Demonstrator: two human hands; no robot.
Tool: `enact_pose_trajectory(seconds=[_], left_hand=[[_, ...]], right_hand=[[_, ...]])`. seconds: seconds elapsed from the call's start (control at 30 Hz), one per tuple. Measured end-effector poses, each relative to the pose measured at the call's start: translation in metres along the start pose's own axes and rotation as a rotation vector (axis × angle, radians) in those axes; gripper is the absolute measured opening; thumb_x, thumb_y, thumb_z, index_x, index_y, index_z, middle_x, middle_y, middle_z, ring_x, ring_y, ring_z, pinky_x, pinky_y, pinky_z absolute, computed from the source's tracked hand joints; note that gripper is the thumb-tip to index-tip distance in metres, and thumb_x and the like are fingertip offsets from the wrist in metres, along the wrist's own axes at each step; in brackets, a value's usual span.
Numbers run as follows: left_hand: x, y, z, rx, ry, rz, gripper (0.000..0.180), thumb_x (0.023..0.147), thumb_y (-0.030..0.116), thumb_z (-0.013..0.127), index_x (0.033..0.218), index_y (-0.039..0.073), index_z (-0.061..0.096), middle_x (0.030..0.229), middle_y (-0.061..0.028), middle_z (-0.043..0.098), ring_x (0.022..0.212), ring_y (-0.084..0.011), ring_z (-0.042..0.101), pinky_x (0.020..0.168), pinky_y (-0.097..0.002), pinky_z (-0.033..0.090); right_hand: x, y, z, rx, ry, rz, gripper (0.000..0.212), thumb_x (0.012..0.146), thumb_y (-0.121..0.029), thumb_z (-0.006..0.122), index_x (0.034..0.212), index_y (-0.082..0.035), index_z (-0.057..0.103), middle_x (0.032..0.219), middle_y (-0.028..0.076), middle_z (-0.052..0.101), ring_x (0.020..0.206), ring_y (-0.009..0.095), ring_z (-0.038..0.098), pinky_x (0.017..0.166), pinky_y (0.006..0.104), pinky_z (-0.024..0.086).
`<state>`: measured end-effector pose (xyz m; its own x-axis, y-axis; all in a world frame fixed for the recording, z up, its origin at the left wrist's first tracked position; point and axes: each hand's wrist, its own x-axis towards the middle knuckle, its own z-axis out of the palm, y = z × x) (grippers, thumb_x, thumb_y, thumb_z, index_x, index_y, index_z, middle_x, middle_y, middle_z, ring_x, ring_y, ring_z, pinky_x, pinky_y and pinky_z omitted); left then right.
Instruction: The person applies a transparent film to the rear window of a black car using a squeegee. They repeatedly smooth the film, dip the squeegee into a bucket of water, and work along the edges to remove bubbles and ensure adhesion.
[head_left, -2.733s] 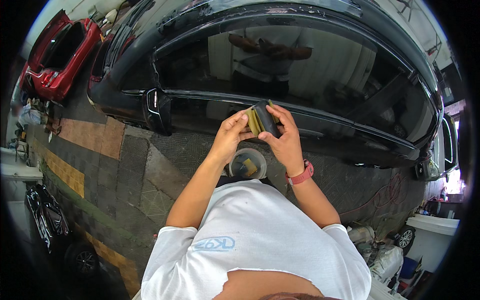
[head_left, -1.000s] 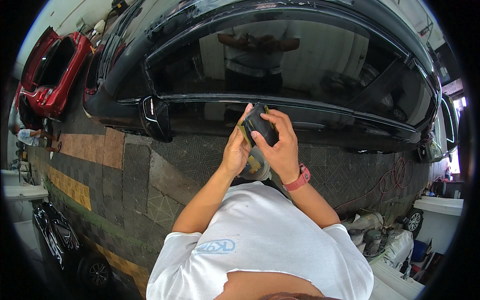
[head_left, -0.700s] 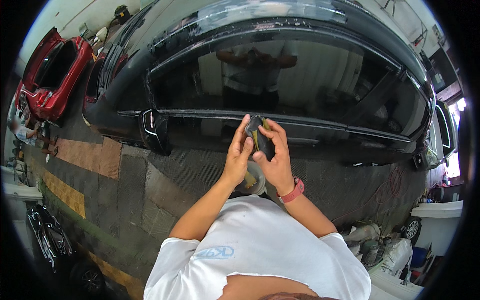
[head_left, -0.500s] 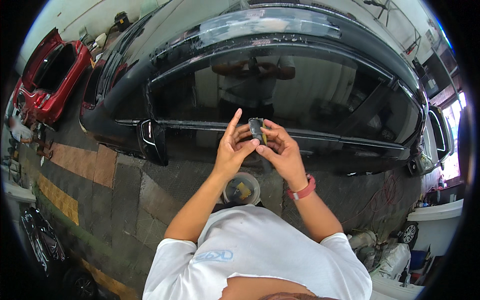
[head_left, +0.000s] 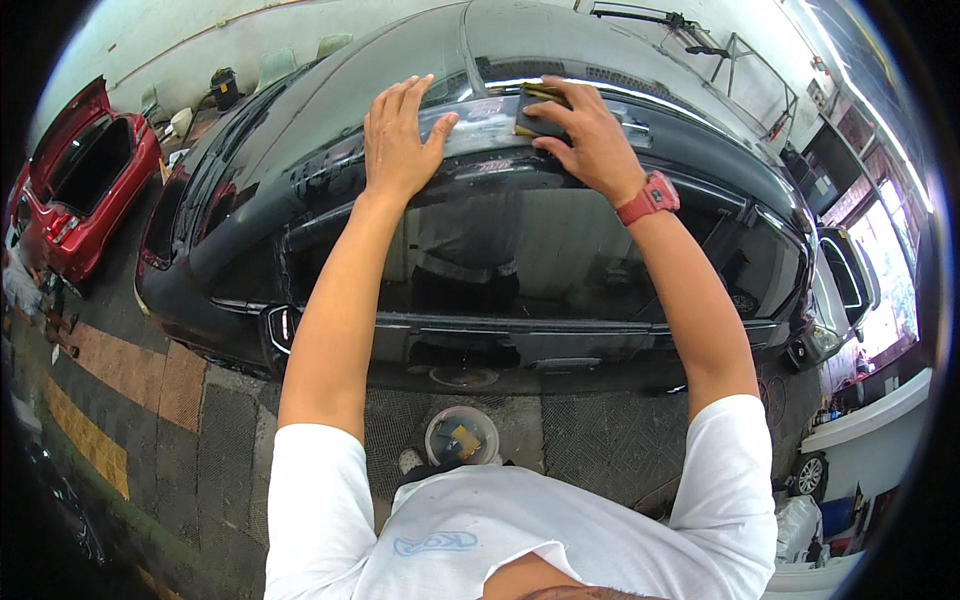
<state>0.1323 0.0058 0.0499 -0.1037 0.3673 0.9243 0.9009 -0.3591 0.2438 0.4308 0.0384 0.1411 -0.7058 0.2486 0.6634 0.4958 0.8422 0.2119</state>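
Against the roof edge of a black car (head_left: 230, 230), my right hand (head_left: 595, 135) grips a small sanding block (head_left: 543, 122), dark grey with yellowish edges. The block lies on a whitish, scuffed strip (head_left: 480, 128) along the roof rail. To its left, my left hand (head_left: 402, 140) is flat on the same roof edge with fingers stretched out, holding nothing. What lies under its palm is hidden. Below both arms, the car's dark side window (head_left: 465, 245) shows reflections.
A round bucket (head_left: 487, 425) with water and a yellow piece inside stands by my feet. The side mirror (head_left: 278, 330) juts out at left. A red car (head_left: 95, 200) with its rear hatch raised is far left, near a crouching person (head_left: 40, 300). Dark mats (head_left: 590, 440) cover the floor.
Both hands have gone from chest height up and forward to the roof edge. My left hand has left the sanding block, which my right hand now presses to the scuffed strip.
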Motion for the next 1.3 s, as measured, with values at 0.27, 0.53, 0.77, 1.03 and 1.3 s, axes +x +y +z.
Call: enact_pose_trajectory(seconds=[0.27,0.53,0.77,1.03,1.3], left_hand=[[-0.01,-0.017,0.022,-0.075,0.049,-0.055,0.045,0.111,0.038,0.073,0.147,0.01,0.07,0.129,-0.0156,0.075,0.122,-0.0402,0.068,0.106,-0.0515,0.054],[-0.01,-0.021,0.019,-0.071,0.057,-0.074,0.04,0.112,0.036,0.072,0.143,0.011,0.072,0.117,-0.0132,0.075,0.109,-0.0364,0.071,0.095,-0.0499,0.058],[-0.01,-0.016,0.023,-0.079,0.067,-0.072,0.04,0.109,0.035,0.073,0.143,0.011,0.072,0.116,-0.013,0.075,0.108,-0.0369,0.071,0.094,-0.0496,0.057],[-0.009,-0.014,0.02,-0.075,0.072,-0.093,0.039,0.111,0.033,0.072,0.142,0.01,0.072,0.116,-0.0141,0.075,0.109,-0.037,0.071,0.095,-0.0498,0.057],[-0.01,-0.015,0.021,-0.078,0.078,-0.076,0.037,0.112,0.032,0.071,0.141,0.01,0.072,0.114,-0.0141,0.074,0.108,-0.0364,0.071,0.093,-0.0493,0.057]], right_hand=[[-0.02,0.064,-0.027,-0.061,-0.165,-0.106,0.046,0.089,-0.014,0.09,0.134,-0.022,0.085,0.162,0.005,0.067,0.148,0.035,0.061,0.126,0.0503,0.05],[0.017,0.052,-0.008,-0.034,-0.21,-0.217,0.046,0.091,-0.014,0.088,0.137,-0.021,0.083,0.166,0.007,0.065,0.154,0.036,0.057,0.132,0.0532,0.042],[0.046,0.019,0.027,0.022,-0.177,-0.23,0.041,0.092,-0.013,0.086,0.132,-0.022,0.082,0.163,0.003,0.068,0.153,0.032,0.059,0.134,0.0551,0.041],[0.027,0.048,-0.002,-0.028,-0.255,-0.145,0.039,0.094,-0.014,0.085,0.132,-0.02,0.082,0.165,0.003,0.066,0.158,0.031,0.055,0.138,0.059,0.034],[0.039,0.047,-0.004,-0.037,-0.273,-0.153,0.038,0.092,-0.014,0.085,0.13,-0.02,0.083,0.165,0.003,0.067,0.157,0.03,0.056,0.137,0.0562,0.035]])
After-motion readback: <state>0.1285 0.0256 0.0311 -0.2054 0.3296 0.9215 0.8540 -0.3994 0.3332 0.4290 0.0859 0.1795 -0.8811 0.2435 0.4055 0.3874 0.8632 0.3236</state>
